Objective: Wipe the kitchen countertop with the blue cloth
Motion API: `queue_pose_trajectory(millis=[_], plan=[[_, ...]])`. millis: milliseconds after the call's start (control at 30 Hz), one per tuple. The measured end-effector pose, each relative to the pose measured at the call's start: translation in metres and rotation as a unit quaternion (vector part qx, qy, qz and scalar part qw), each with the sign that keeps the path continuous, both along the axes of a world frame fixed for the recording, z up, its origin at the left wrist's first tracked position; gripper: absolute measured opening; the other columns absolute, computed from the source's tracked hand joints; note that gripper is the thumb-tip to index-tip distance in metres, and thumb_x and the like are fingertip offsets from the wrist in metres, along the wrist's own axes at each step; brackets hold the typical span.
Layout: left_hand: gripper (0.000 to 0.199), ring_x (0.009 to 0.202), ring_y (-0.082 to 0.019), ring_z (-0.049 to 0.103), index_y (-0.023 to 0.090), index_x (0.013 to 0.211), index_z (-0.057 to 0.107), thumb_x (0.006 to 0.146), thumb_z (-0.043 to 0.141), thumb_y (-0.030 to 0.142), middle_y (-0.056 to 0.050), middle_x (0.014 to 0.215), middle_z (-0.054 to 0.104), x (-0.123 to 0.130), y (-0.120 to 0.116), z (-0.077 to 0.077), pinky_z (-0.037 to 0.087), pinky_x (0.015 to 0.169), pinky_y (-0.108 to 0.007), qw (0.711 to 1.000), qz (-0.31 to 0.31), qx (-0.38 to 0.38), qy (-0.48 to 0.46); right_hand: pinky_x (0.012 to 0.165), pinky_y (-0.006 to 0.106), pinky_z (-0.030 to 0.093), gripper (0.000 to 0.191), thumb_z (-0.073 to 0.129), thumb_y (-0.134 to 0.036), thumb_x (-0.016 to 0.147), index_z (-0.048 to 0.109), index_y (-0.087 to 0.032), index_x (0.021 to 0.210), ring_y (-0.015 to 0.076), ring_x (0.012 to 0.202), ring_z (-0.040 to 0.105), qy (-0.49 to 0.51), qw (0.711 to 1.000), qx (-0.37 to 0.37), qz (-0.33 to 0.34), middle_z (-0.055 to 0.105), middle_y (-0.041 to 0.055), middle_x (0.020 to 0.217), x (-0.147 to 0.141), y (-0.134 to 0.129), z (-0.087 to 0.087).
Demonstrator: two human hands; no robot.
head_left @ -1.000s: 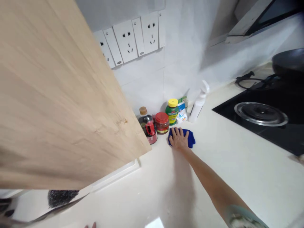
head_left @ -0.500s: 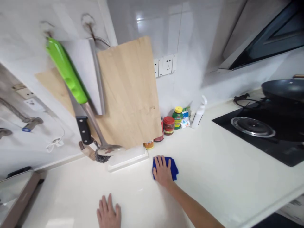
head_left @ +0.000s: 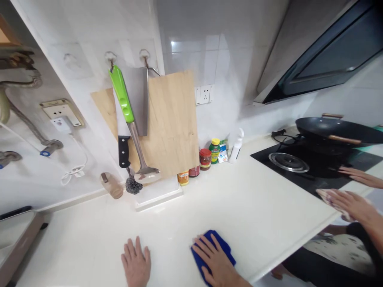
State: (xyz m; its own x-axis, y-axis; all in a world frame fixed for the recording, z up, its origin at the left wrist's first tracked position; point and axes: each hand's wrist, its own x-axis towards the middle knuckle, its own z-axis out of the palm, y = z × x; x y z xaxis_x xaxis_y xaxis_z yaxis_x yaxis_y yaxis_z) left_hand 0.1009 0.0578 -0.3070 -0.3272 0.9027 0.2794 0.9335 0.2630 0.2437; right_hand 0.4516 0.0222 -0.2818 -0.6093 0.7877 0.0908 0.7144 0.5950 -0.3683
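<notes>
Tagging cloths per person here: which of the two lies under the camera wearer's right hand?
The dark blue cloth on the white counter; the other, a pale cloth, is under a co-worker's hand at the edge of the cooktop.

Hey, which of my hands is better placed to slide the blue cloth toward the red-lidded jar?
Your right hand, most likely: it lies spread on the blue cloth, nearer the red-lidded jar. Your left hand is on the countertop, apart from the cloth.
</notes>
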Motion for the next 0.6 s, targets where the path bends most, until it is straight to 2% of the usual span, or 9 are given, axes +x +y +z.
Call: queue_pose_trajectory(millis=[133, 233, 300, 367, 467, 600], plan=[[0.063, 0.154, -0.035, 0.017, 0.012, 0.146, 0.046, 0.096, 0.025, 0.044, -0.022, 0.160, 0.035, -0.002, 0.000, -0.004, 0.022, 0.122, -0.061, 1.000, 0.005, 0.009, 0.003, 0.121, 0.066, 0.015, 0.070, 0.042, -0.033, 0.093, 0.016, -0.033, 0.159, 0.0316, 0.150, 0.025, -0.027, 0.993, 0.062, -0.095, 0.029, 0.0041, 0.162, 0.055, 0.029, -0.011], [0.062, 0.154, -0.035, 0.017, 0.012, 0.147, 0.045, 0.096, 0.026, 0.043, -0.021, 0.160, 0.036, -0.002, 0.000, -0.006, 0.022, 0.122, -0.060, 1.000, 0.007, 0.016, 0.009, 0.121, 0.062, 0.020, 0.069, 0.041, -0.032, 0.093, 0.018, -0.028, 0.159, 0.0297, 0.147, 0.031, -0.031, 0.982, 0.118, -0.144, 0.036, 0.0061, 0.159, 0.074, 0.058, -0.023], [0.061, 0.154, -0.033, 0.016, 0.013, 0.147, 0.045, 0.096, 0.028, 0.042, -0.020, 0.161, 0.035, -0.002, 0.000, -0.007, 0.022, 0.122, -0.059, 1.000, 0.011, 0.020, 0.012, 0.121, 0.060, 0.020, 0.067, 0.040, -0.032, 0.093, 0.023, -0.023, 0.158, 0.0292, 0.145, 0.035, -0.023, 0.972, 0.151, -0.181, 0.040, 0.0092, 0.157, 0.073, 0.078, -0.030], [0.060, 0.155, -0.032, 0.015, 0.015, 0.148, 0.044, 0.096, 0.029, 0.042, -0.018, 0.162, 0.034, -0.001, 0.000, -0.008, 0.021, 0.123, -0.059, 1.000, 0.017, 0.022, 0.013, 0.121, 0.059, 0.020, 0.061, 0.040, -0.032, 0.093, 0.037, -0.020, 0.153, 0.0291, 0.144, 0.038, -0.017, 0.962, 0.169, -0.215, 0.044, 0.0106, 0.155, 0.066, 0.101, -0.034], [0.060, 0.155, -0.032, 0.015, 0.017, 0.149, 0.042, 0.095, 0.031, 0.041, -0.016, 0.164, 0.031, -0.001, 0.001, -0.006, 0.021, 0.123, -0.060, 1.000, 0.020, 0.011, 0.013, 0.121, 0.057, 0.020, 0.051, 0.040, -0.033, 0.093, 0.053, -0.019, 0.140, 0.0287, 0.143, 0.038, -0.016, 0.953, 0.166, -0.252, 0.046, 0.0119, 0.153, 0.051, 0.140, -0.031], [0.061, 0.155, -0.032, 0.015, 0.017, 0.149, 0.042, 0.095, 0.032, 0.043, -0.016, 0.164, 0.029, -0.001, 0.002, -0.002, 0.021, 0.123, -0.059, 0.999, 0.024, -0.026, 0.005, 0.121, 0.056, 0.019, 0.052, 0.035, -0.033, 0.095, 0.053, -0.015, 0.140, 0.0283, 0.144, 0.035, -0.032, 0.940, 0.143, -0.308, 0.044, 0.0151, 0.153, 0.033, 0.204, -0.019]])
